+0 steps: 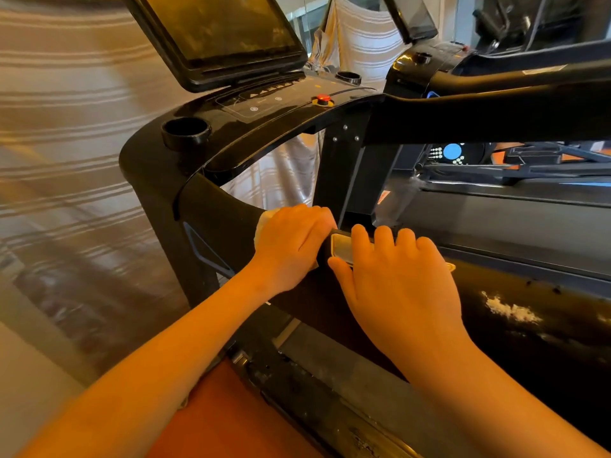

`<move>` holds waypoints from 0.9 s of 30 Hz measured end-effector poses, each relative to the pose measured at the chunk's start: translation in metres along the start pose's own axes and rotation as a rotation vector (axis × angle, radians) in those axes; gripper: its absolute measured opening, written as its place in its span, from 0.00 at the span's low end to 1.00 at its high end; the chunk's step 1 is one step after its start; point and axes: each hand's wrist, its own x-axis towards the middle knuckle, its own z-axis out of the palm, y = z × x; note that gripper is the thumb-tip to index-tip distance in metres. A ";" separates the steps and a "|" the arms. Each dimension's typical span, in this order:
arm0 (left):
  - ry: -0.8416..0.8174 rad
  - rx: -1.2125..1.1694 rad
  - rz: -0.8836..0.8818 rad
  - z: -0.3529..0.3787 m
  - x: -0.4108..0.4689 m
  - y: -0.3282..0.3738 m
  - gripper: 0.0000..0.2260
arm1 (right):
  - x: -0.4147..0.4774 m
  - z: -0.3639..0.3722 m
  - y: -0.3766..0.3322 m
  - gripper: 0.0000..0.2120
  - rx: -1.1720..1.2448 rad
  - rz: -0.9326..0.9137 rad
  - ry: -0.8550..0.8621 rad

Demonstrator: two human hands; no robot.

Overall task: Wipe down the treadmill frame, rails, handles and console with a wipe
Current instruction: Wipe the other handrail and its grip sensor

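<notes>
A black treadmill fills the view, with its console and tilted dark screen at the top. My left hand presses a pale wipe against the black left handrail; only the wipe's edge shows past my fingers. My right hand grips the same rail just to the right, fingers curled over a silver sensor plate. A red stop button sits on the console. A cup holder stands at the console's left end.
A striped curtain hangs to the left and behind the machine. A second treadmill stands close on the right. The dusty belt deck has white flecks on it. Orange flooring lies below the side rail.
</notes>
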 end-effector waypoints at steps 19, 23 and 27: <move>-0.059 -0.476 -0.113 -0.003 -0.006 0.015 0.23 | -0.001 0.001 0.002 0.32 0.034 -0.030 0.026; -0.078 -0.990 -0.280 -0.021 -0.011 0.016 0.19 | -0.001 0.002 0.003 0.32 0.031 -0.034 0.030; 0.113 -0.883 -0.398 -0.023 -0.012 -0.003 0.14 | 0.000 0.002 0.001 0.34 0.018 -0.032 0.024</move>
